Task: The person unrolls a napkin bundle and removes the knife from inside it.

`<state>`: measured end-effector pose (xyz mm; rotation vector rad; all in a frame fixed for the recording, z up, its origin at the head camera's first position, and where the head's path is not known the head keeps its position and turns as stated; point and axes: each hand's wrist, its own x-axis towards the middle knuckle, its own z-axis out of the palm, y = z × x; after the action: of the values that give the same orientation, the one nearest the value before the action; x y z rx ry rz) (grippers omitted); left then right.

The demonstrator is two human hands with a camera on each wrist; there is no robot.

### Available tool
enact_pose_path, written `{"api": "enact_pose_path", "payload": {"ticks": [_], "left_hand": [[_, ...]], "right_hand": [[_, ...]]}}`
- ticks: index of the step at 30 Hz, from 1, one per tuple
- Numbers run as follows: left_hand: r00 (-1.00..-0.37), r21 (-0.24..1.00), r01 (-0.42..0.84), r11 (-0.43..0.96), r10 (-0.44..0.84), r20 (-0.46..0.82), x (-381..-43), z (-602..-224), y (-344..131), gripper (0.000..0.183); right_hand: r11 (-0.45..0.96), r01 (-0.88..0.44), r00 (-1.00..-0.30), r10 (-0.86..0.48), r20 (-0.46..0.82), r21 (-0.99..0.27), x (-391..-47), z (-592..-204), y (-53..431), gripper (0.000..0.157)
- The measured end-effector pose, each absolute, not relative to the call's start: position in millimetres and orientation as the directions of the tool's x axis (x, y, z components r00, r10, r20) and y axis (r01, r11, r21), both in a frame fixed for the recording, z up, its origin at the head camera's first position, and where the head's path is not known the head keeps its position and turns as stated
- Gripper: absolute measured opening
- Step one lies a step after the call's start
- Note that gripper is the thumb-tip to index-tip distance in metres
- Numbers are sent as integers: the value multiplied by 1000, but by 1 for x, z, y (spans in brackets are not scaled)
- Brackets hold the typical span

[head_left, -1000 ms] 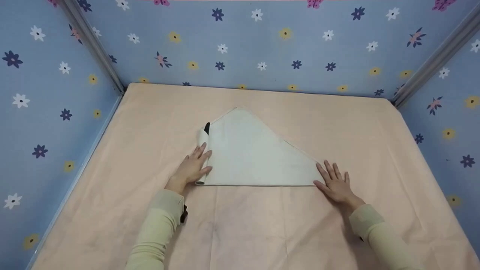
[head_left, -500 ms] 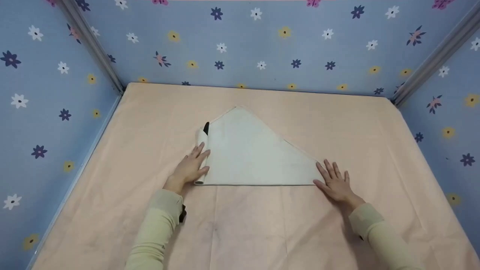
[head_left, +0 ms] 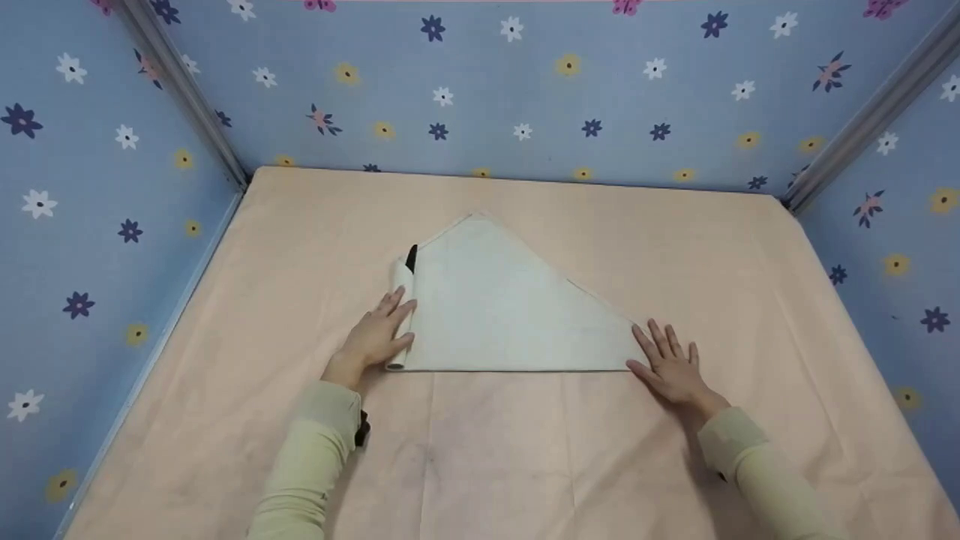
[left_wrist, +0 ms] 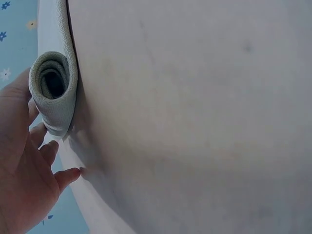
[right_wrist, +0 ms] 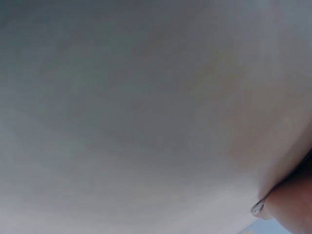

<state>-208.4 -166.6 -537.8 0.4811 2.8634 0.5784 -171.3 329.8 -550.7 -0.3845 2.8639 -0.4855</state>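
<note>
A pale greenish-white cloth (head_left: 502, 307) lies flat, its top coming to a point and its front edge straight. Its left side is wound into a roll (left_wrist: 57, 105), whose layered end shows in the left wrist view. Something black (head_left: 411, 258) pokes out of the roll's far end. My left hand (head_left: 373, 335) rests on the roll with its fingers spread across it. At the cloth's right corner, my right hand (head_left: 671, 370) lies with fingers extended, its thumb and fingertips touching the cloth edge. Only a small part of that hand shows in the right wrist view.
A peach cover (head_left: 495, 450) with faint creases spreads over the table. Blue flowered panels (head_left: 517, 90) enclose the back and both sides, with grey metal posts (head_left: 191, 97) at the rear corners.
My left hand and the roll beneath it have shifted slightly to the left. The right hand stays in place at the right corner.
</note>
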Motion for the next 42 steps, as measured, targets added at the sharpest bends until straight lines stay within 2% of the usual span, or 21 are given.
{"api": "enact_pose_path", "payload": {"ticks": [27, 42], "left_hand": [[-943, 439, 223, 871, 307, -131, -204, -533, -175, 59], [-944, 458, 236, 857, 314, -100, -203, -531, -179, 59]], "right_hand": [[922, -214, -946, -278, -166, -323, -172, -552, 329, 66], [922, -211, -949, -274, -159, -326, -172, -553, 330, 66]]}}
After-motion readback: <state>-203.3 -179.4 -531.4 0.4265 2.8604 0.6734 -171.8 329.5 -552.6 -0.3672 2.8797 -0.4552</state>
